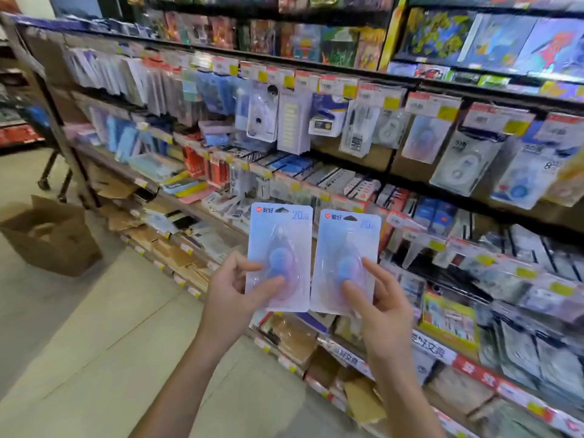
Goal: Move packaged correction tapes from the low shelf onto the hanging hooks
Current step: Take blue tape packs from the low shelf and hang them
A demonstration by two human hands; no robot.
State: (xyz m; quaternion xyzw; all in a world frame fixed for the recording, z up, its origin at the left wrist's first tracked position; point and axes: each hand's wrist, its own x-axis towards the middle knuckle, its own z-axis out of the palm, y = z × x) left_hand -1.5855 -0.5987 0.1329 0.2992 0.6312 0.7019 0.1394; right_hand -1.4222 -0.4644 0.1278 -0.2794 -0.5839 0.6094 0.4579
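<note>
I hold two pale blue blister packs of correction tape upright, side by side, in front of the shelves. My left hand (pixel 235 294) pinches the lower part of the left pack (pixel 279 238), thumb on its front. My right hand (pixel 377 306) pinches the lower part of the right pack (pixel 346 245) the same way. Each pack has a hang hole at its top. Above and to the right, other correction tape packs (pixel 466 167) hang on hooks under price tags.
Shelving full of stationery runs from far left to near right, with low shelves (pixel 442 352) of packaged goods by my right arm. An open cardboard box (pixel 50 238) stands on the floor at left. A trolley's wheels (pixel 47 181) show behind it.
</note>
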